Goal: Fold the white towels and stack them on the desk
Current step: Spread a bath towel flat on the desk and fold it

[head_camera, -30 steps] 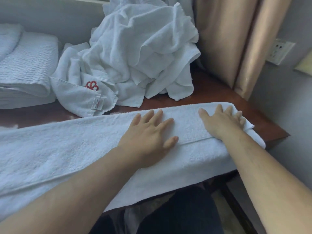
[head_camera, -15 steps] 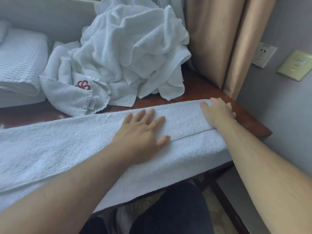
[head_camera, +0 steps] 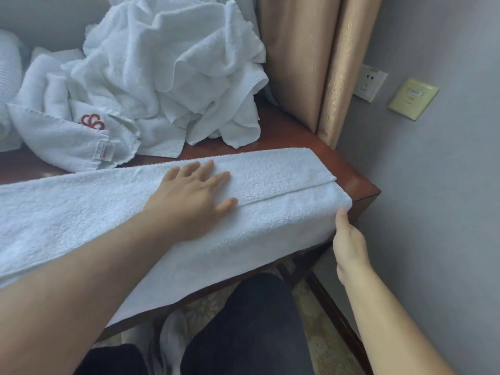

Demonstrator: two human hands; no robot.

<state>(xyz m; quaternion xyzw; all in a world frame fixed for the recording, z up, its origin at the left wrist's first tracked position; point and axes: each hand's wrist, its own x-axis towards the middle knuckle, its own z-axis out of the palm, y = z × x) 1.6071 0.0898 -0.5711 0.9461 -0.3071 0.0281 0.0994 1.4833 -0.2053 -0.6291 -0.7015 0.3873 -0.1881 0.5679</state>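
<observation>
A long white towel (head_camera: 284, 220), folded lengthwise, lies along the front of the brown desk (head_camera: 349, 171) and hangs over its near edge. My left hand (head_camera: 194, 196) rests flat on the towel's middle with straight, spread fingers, beside the fold seam. My right hand (head_camera: 350, 244) is at the towel's right end by the desk corner. Its thumb lies on the outside of the cloth and its fingers are hidden under the hanging part, pinching that end. A heap of crumpled white towels (head_camera: 167, 71) sits at the back of the desk.
One crumpled towel with a red logo and a label (head_camera: 67, 136) lies at the left of the heap. Folded white bedding (head_camera: 8, 85) is at the far left. A tan curtain (head_camera: 305, 58) hangs behind the desk corner. The grey wall at right carries a socket (head_camera: 369, 82) and a switch (head_camera: 412, 98).
My right hand left the top of the towel's right end and dropped to its front corner, where it took hold of the end. My left hand stayed flat on the towel.
</observation>
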